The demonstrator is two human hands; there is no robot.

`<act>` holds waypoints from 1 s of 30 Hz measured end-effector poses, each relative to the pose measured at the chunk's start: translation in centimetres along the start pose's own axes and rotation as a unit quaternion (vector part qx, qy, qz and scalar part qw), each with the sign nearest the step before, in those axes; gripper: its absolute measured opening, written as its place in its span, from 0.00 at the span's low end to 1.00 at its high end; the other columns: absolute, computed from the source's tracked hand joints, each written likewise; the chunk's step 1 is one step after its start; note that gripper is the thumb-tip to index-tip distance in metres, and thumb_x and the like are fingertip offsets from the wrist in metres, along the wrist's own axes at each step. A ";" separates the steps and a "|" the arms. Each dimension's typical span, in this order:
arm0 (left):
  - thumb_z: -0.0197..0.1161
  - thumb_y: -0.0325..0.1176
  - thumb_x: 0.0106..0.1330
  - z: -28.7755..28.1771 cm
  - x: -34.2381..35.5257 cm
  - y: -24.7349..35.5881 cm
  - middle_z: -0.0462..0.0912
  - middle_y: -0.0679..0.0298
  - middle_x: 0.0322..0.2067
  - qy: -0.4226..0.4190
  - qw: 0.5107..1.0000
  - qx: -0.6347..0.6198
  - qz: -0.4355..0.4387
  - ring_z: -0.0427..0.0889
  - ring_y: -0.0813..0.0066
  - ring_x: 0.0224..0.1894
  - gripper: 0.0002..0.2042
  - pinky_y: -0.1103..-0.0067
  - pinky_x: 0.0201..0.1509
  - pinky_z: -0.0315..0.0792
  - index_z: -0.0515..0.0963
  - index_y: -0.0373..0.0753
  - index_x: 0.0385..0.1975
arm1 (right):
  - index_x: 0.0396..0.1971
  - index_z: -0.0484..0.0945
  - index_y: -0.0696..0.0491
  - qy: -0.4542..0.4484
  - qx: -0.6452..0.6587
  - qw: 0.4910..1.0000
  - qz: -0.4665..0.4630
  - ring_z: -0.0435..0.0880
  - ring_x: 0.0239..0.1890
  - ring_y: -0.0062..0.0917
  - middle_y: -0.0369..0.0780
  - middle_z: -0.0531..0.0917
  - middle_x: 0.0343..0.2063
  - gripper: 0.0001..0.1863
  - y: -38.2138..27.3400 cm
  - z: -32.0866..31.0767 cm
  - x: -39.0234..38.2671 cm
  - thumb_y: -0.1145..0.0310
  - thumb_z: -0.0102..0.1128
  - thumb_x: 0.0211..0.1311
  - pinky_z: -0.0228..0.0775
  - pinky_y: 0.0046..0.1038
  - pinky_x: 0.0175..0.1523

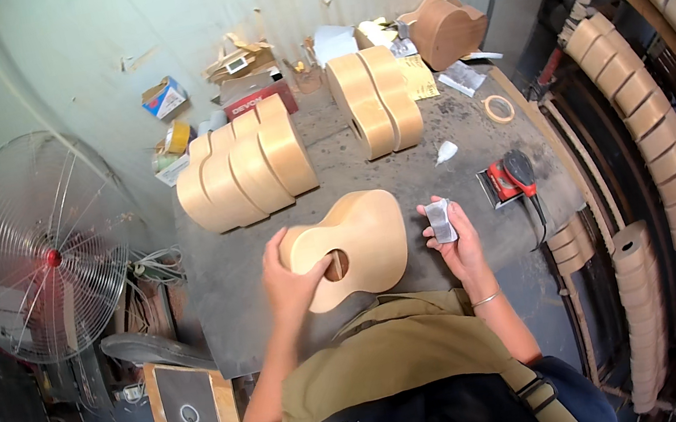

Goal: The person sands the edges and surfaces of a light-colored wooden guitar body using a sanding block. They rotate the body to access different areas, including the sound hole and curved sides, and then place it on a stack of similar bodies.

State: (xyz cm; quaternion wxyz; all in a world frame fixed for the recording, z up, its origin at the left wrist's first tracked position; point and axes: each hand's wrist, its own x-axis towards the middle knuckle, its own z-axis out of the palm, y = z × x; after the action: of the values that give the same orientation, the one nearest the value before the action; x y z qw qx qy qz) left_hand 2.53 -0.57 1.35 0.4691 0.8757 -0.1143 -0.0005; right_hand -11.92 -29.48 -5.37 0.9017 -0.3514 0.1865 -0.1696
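A pale wooden ukulele or small guitar body (372, 245) lies face up near the front of the dark worktable (222, 266). My left hand (287, 282) grips its left end, thumb at the edge of the round sound hole (335, 265). Just right of the body, my right hand (461, 248) holds a small folded grey-white pad (440, 219), maybe sandpaper. A red and black power sander (513, 175) lies farther right, with a small white bottle (445, 153) behind my right hand.
More bodies stand behind (250, 167) (373, 102), with a brown one (446, 27), boxes (162, 97) and a tape roll (498, 108). A large fan (51, 257) is at left. Racks of bent wooden pieces (648, 141) line the right side.
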 end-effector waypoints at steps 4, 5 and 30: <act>0.83 0.39 0.52 1.5 0.7 2.5 0.85 0.49 0.55 -0.014 0.992 0.005 0.124 0.85 0.48 0.58 0.44 0.61 0.64 0.79 0.73 0.41 0.73 | 0.68 0.69 0.57 0.013 -0.167 0.985 -0.051 0.89 0.36 0.24 0.49 0.87 0.56 0.24 1.1 3.1 0.1 0.57 0.50 0.85 0.84 0.25 0.39; 0.83 0.39 0.52 1.6 0.7 3.4 0.85 0.49 0.55 -0.035 0.992 0.000 0.124 0.85 0.48 0.57 0.45 0.61 0.63 0.79 0.72 0.41 0.74 | 0.66 0.71 0.58 0.009 -0.196 0.976 -0.091 0.87 0.34 0.20 0.47 0.88 0.53 0.22 0.9 4.2 0.0 0.60 0.53 0.84 0.82 0.23 0.39; 0.74 0.39 0.60 6.1 -0.5 7.2 0.85 0.51 0.54 -0.016 0.983 0.043 0.177 0.87 0.47 0.52 0.38 0.60 0.52 0.82 0.72 0.33 0.72 | 0.56 0.85 0.57 -0.128 -0.615 0.622 -0.467 0.90 0.48 0.44 0.48 0.90 0.48 0.22 -2.9 13.0 -1.4 0.68 0.75 0.63 0.84 0.39 0.52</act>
State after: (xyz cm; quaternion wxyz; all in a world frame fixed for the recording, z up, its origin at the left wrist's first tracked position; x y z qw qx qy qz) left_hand -0.07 -9.36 3.78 0.4222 0.8607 -0.2750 0.0730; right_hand -7.69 -23.46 5.87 0.2896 -0.8819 -0.0589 -0.3674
